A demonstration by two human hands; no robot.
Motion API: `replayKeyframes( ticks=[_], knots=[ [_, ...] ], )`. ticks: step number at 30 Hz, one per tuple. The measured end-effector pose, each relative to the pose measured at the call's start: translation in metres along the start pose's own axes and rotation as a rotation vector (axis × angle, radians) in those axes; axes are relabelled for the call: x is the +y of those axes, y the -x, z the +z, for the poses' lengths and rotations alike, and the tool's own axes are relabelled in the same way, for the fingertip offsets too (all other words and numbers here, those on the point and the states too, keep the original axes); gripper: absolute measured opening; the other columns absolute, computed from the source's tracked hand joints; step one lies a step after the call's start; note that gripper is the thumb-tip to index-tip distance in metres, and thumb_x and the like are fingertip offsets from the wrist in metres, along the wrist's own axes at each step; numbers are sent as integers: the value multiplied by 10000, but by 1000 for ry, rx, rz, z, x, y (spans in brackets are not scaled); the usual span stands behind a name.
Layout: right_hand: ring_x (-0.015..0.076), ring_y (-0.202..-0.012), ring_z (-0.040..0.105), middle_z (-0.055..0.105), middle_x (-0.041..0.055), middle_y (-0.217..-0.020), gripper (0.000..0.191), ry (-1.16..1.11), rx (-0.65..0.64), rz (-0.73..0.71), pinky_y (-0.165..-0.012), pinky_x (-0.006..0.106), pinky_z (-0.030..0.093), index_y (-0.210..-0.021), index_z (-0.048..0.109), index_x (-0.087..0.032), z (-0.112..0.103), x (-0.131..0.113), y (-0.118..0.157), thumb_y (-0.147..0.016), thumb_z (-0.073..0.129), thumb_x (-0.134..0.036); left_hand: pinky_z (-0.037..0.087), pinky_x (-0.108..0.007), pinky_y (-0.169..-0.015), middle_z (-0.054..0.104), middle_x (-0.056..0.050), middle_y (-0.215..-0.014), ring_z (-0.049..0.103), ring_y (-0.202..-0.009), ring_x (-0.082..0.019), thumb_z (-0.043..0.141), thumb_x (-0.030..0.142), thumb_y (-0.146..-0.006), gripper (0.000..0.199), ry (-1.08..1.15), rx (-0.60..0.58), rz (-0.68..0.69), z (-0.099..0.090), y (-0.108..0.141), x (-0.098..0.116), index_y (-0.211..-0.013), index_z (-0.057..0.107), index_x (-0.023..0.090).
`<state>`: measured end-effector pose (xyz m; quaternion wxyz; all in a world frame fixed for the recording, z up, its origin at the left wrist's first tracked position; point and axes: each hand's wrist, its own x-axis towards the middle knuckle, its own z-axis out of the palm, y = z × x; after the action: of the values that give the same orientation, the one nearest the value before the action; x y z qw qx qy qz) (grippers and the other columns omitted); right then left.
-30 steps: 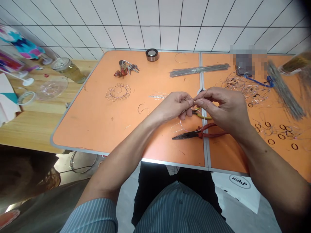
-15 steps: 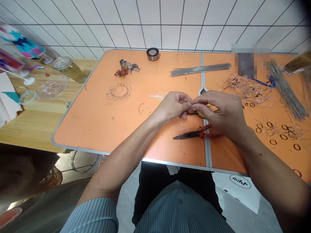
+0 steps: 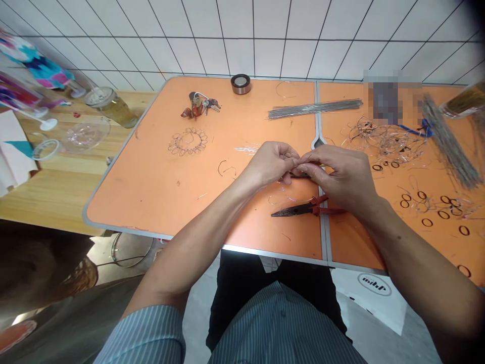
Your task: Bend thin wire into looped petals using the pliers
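My left hand and my right hand meet over the orange table, fingertips pinched together. Between them is a thin wire, barely visible and mostly covered by the fingers. Below my right hand lie needle-nose pliers with red handles, touching neither hand. Another tool, with dark jaws and yellow on its handle, is partly hidden under my right hand. A fine curved wire rests just above the red pliers. Left of my left hand are short straight wires and a bent dark wire piece.
A looped wire ring, keys and a tape roll lie on the table. Rightward are wire bundles, tangled wire and several dark rings. A jar stands left. Someone's head is at lower left.
The view has shifted slightly, so the table things appear a little farther right. Both hands keep their pinch, with only slight finger movement.
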<state>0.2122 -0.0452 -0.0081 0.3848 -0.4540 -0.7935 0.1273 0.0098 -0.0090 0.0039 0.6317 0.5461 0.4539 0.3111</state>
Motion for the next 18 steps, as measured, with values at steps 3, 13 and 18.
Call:
replayKeyframes(
  ticks=[3, 13, 18],
  knots=[
    [286, -896, 851, 913, -4, -974, 113, -31, 39, 36, -848, 451, 671, -967, 874, -366, 1, 3, 0, -1019, 794, -304, 463, -210, -534, 775, -10, -716, 620, -466, -58, 699, 8, -1046, 231, 35, -11, -1, -1, 0, 0, -848, 714, 127],
    [237, -761, 776, 846, 24, -853, 104, -278, 108, 222, -723, 394, 656, -920, 845, -287, 8, 9, -2, -949, 865, -385, 456, -214, -502, 770, 7, -753, 618, -456, -56, 665, -32, -1006, 227, 28, -27, 68, -1, 1, 0, -863, 705, 139],
    [229, -749, 761, 814, 26, -843, 198, -408, 115, 271, -692, 389, 664, -905, 821, -286, 7, 10, -8, -921, 929, -451, 469, -197, -518, 783, 5, -759, 652, -501, -59, 676, -33, -993, 208, 62, -44, 77, 0, 1, 0, -890, 715, 144]
  ],
)
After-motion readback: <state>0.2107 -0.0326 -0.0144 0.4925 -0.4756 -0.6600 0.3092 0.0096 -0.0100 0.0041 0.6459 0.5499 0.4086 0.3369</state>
